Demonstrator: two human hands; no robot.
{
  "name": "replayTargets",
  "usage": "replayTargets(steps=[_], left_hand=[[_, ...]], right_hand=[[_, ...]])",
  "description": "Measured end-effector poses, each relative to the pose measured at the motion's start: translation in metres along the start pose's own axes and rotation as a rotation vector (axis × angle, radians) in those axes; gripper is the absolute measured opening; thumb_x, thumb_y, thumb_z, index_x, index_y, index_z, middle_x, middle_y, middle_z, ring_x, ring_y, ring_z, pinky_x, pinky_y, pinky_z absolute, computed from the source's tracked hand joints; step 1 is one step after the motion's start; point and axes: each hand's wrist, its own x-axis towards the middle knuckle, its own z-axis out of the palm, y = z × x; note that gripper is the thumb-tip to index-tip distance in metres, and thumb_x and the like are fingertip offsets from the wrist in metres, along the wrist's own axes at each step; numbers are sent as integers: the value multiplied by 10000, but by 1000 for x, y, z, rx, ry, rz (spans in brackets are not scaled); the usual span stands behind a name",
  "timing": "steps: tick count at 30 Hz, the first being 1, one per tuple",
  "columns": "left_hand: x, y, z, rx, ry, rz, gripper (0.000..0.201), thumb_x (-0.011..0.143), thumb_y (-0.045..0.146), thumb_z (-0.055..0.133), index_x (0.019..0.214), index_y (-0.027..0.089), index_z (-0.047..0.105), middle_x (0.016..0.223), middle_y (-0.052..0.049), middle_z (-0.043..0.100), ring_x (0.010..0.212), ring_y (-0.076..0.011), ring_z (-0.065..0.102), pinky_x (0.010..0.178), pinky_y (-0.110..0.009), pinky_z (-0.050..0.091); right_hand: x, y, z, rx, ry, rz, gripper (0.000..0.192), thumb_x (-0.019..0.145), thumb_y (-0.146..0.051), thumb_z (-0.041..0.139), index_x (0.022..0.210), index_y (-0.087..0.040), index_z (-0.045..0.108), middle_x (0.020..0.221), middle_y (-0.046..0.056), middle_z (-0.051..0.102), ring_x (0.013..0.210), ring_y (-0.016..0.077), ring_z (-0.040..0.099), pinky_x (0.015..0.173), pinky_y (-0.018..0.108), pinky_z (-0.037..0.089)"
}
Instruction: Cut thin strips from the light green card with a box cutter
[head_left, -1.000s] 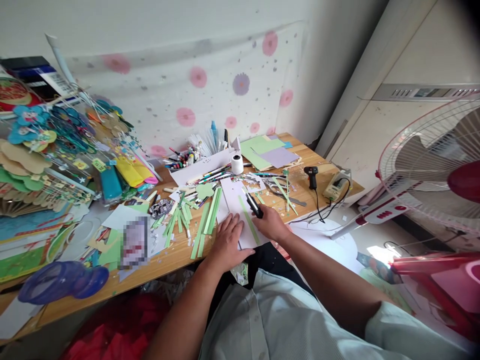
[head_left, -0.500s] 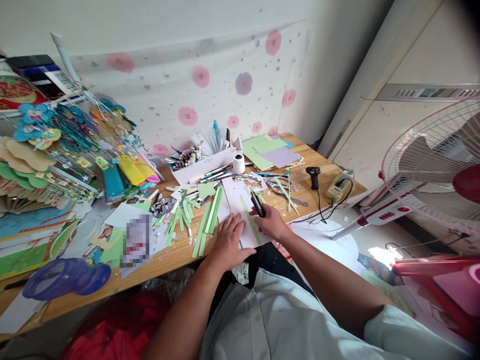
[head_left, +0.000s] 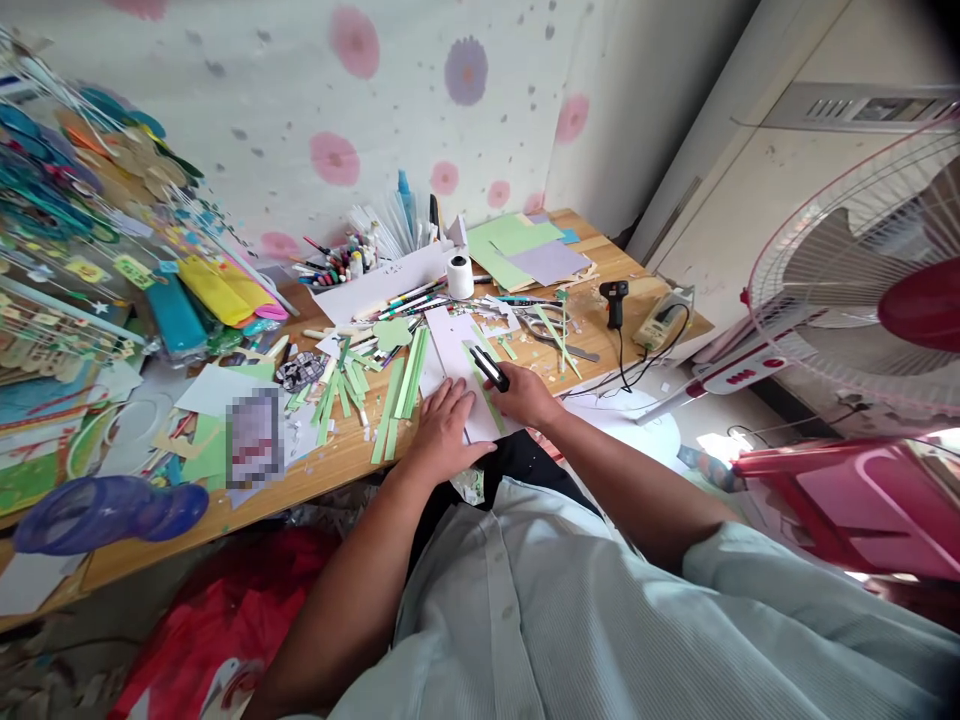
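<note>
On the counter (head_left: 352, 470), thin, floppy white paper (head_left: 450, 360) is pinned flat under the left hand (head_left: 442, 432); a black cutter (head_left: 489, 368) is clenched in the right hand (head_left: 529, 395).

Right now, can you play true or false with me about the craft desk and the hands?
1. The left hand lies flat on the white sheet. True.
2. The right hand holds a red crayon. False: it holds a black tool.
3. A green strip lies on the white sheet. True.
4. The glue gun is in the left hand. False: it lies on the desk, untouched.
5. A fan stands to the right. True.
</note>
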Motion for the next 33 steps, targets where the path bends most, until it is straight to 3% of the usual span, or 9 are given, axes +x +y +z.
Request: replayTargets(steps=[15, 22, 27, 30, 33], left_hand=[[1, 1, 0, -9, 5, 2, 882, 776, 495, 941, 1522, 192, 582, 1743, -203, 434, 1658, -435, 328, 1334, -618, 316], [1, 0, 0, -10, 1, 4, 894, 781, 510, 942, 1523, 177, 572, 1746, -213, 426, 1661, -426, 325, 1337, -617, 313], [1, 1, -1, -6, 6, 4, 875, 791, 510, 932, 1524, 192, 576, 1743, -199, 437, 1657, -426, 330, 1327, -620, 321], [1, 1, -1, -7, 1, -1, 871, 792, 507, 928, 1529, 206, 575, 1735, -186, 453, 1656, -422, 333, 1329, -617, 321], [1, 1, 0, -8, -4, -5, 881, 786, 505, 932, 1535, 216, 569, 1739, -178, 450, 1659, -419, 328, 1334, -611, 318]], right_hand=[[-3, 3, 2, -94, 19, -54, 370, 792, -104, 784, 1138, -232, 795, 975, 7, 808, 879, 202, 726, 836, 276, 525], [-3, 3, 2, -77, 21, -41, 335, 788, -113, 782, 1099, -236, 799, 925, 0, 796, 853, 200, 726, 825, 279, 535], [-3, 7, 0, 137, 0, 24, 283, 787, -125, 742, 1052, -214, 781, 834, -14, 771, 662, 158, 691, 668, 252, 546], [-3, 12, -1, 278, 14, 65, 308, 815, -178, 736, 1121, -212, 755, 889, 0, 791, 549, 133, 650, 531, 238, 512], [-6, 16, -3, 298, 30, 56, 334, 828, -198, 727, 1161, -214, 746, 951, 10, 805, 529, 124, 638, 498, 233, 495]])
